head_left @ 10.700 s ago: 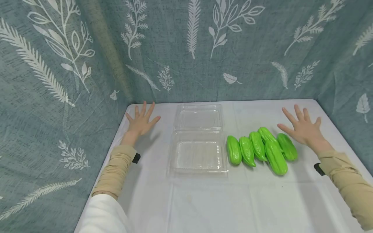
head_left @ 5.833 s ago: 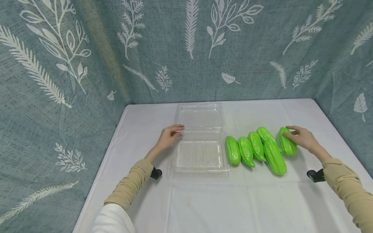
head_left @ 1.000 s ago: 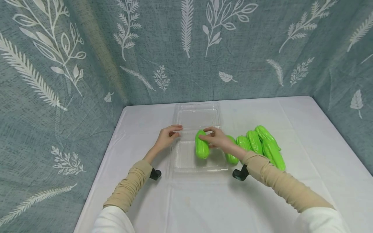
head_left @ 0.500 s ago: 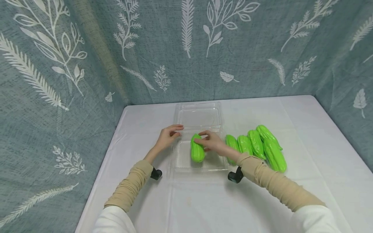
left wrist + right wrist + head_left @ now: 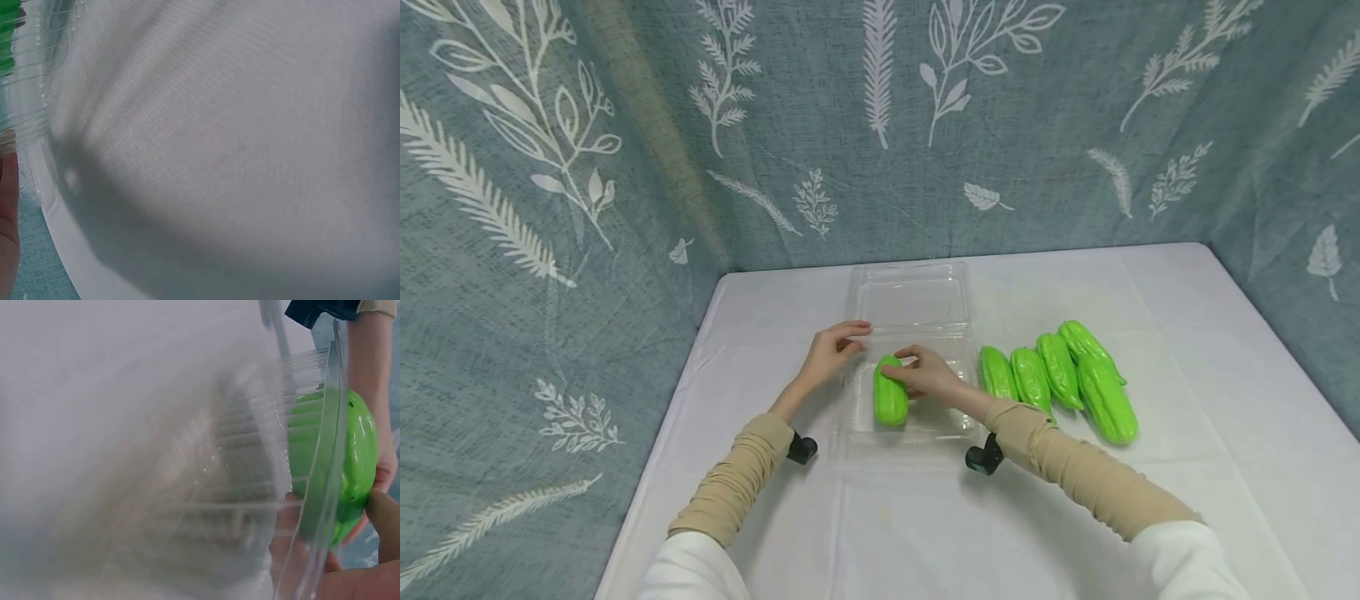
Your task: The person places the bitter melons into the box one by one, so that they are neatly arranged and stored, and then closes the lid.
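In the head view my right hand [image 5: 927, 375] grips a bright green, bumpy bitter melon [image 5: 891, 400] by its right side, over the left part of the clear plastic container's base [image 5: 936, 433]. The right wrist view shows the bitter melon [image 5: 359, 456] partly behind the transparent wall, thumb and fingers around it. My left hand [image 5: 831, 354] holds the container's left edge near the hinge, fingers and thumb bent at the rim. The left wrist view catches a finger [image 5: 7, 206] against the ribbed plastic [image 5: 34, 119]. Whether the melon touches the container's floor, I cannot tell.
Several more green bitter melons [image 5: 1108, 400] lie in a row right of the container, partly covered by my right forearm. The container's open lid [image 5: 910, 300] lies flat behind its base. A patterned blue-green curtain [image 5: 850, 192] borders the white-covered table [image 5: 910, 533].
Earlier my right hand took the rightmost bitter melon from the row and brought it left over the container. In the last second it moved further left and lower. My left hand stayed at the edge.
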Demonstrator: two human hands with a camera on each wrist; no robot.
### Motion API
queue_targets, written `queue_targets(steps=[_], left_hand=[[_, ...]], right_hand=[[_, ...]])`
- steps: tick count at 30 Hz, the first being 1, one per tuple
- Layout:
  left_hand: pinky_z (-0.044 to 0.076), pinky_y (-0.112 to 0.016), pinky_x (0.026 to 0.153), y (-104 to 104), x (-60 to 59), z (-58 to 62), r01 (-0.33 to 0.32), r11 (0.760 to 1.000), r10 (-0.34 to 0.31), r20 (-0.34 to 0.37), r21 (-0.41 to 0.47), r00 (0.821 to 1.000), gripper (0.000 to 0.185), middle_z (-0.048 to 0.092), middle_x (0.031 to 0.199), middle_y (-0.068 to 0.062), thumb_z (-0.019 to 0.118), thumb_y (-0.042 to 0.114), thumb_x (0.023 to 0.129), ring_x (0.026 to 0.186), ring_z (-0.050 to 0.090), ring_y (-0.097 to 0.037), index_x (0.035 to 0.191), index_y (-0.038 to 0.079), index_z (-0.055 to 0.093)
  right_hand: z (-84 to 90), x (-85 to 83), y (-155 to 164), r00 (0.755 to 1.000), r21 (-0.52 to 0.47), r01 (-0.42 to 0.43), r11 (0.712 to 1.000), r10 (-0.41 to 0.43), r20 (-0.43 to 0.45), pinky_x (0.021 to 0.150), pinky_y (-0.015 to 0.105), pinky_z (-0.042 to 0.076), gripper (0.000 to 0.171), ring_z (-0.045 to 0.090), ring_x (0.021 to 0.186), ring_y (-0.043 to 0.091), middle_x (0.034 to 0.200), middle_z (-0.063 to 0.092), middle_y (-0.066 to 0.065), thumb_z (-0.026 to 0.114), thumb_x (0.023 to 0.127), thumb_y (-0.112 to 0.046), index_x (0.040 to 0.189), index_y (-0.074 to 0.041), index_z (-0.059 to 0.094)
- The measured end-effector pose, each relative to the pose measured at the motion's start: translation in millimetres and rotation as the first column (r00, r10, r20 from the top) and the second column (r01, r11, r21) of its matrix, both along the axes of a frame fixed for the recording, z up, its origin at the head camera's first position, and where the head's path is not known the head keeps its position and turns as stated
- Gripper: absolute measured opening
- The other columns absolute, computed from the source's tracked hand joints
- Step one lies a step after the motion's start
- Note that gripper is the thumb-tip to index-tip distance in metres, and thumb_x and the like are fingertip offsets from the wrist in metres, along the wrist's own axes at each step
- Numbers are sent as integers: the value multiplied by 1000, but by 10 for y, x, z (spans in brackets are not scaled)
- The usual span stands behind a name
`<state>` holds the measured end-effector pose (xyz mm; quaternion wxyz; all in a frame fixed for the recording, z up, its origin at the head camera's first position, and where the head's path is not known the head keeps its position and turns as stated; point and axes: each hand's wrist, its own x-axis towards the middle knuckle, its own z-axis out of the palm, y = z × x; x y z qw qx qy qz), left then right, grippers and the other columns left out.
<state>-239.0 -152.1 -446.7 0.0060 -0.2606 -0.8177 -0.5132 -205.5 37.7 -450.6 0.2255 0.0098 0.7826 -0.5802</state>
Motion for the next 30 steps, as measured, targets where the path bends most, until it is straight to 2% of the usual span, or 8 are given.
queue_targets(steps=[8, 15, 22, 30], left_hand=[[54, -39, 77, 13, -4, -15, 8, 1000, -8, 10, 6, 1000, 26, 50, 119, -31, 51, -15, 82, 92, 57, -45, 108, -17, 56], [54, -39, 75, 18, 23, 3, 13, 1000, -13, 3, 6, 1000, 26, 50, 118, -32, 51, -16, 82, 87, 58, -46, 107, -18, 55], [53, -43, 76, 19, 50, 24, 6, 1000, -6, -3, -1, 1000, 26, 50, 118, -32, 50, -16, 82, 88, 58, -46, 107, -18, 55], [53, -41, 77, 19, 65, 23, -4, 1000, 4, -13, -23, 1000, 26, 51, 118, -31, 50, -15, 83, 87, 59, -44, 108, -16, 56]], right_hand=[[-58, -2, -114, 1000, 12, -5, 1000, 5, -16, 62, 31, 57, 55, 61, 70, 17, 104, 58, 19, 64, 82, -30, 124, 1, 45], [-94, -3, -190, 999, 25, 2, 1000, -1, -38, 62, 30, 56, 55, 61, 79, 19, 107, 57, 19, 64, 82, -31, 124, 0, 47], [-76, 35, -218, 998, -88, -69, 994, 70, 6, 70, 35, 56, 53, 65, 77, 23, 104, 58, 22, 63, 83, -21, 124, 6, 43], [-57, 94, -211, 995, -97, -98, 990, 98, -3, 71, 36, 56, 53, 64, 78, 23, 102, 58, 21, 65, 81, -16, 124, 6, 43]])
